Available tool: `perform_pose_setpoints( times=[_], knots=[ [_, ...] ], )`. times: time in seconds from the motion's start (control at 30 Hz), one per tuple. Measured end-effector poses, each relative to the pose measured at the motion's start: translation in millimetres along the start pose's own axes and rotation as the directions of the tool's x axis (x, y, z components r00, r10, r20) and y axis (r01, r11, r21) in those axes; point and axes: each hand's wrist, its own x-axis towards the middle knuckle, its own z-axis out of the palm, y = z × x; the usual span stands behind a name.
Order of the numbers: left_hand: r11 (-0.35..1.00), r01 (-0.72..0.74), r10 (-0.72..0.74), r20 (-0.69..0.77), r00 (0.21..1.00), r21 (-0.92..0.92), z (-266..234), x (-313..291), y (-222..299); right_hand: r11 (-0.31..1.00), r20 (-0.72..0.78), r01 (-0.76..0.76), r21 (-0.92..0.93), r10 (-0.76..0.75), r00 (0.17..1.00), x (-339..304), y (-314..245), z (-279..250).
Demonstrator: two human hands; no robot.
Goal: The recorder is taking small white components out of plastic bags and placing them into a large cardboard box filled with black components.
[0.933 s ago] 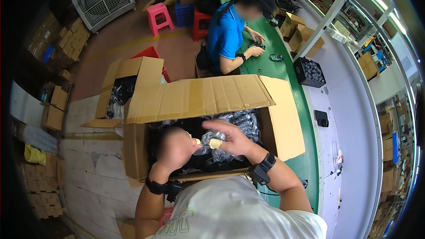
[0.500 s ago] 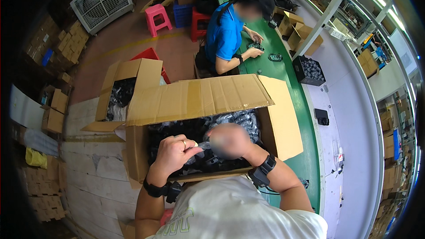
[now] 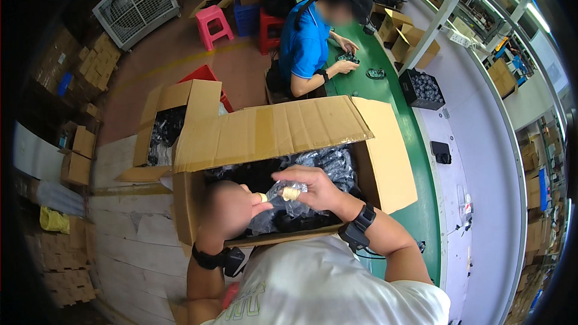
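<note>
Two bare hands meet at a clear plastic bag above the open carton.

The left hand [image 3: 226,209], partly blurred, has thumb and finger closed in a pinch at the left end of the clear plastic bag [image 3: 278,194]; the right hand [image 3: 318,190] keeps thumb and forefinger partly apart around the bag, and I cannot tell if they press it. The bag is over the middle of the carton [image 3: 192,201], above dark wrapped items [image 3: 337,164]. The left hand is near the carton's left wall; more room lies between the right fingers and its right edge.
</note>
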Motion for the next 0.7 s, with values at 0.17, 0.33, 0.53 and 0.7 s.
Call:
perform_pose_setpoints(
  times=[0.17,0.33,0.53,0.7],
  knots=[
    [0.993,0.103,-0.106,-0.063,0.992,-0.058,14,-7,-3,0.983,-0.063,0.141,-0.118,-0.149,0.987,-3,2,2],
    [0.997,0.062,-0.057,-0.103,0.993,0.049,17,9,5,0.980,-0.144,0.110,-0.165,-0.135,0.980,-5,0,-1],
    [0.905,0.179,-0.242,-0.122,0.963,-0.385,49,23,17,0.989,-0.274,0.073,-0.125,-0.105,0.956,-15,5,-2],
    [0.421,0.333,-0.415,0.147,0.898,-0.844,79,33,23,0.943,-0.216,0.296,-0.152,-0.324,0.921,-9,-12,-2]
  ],
)
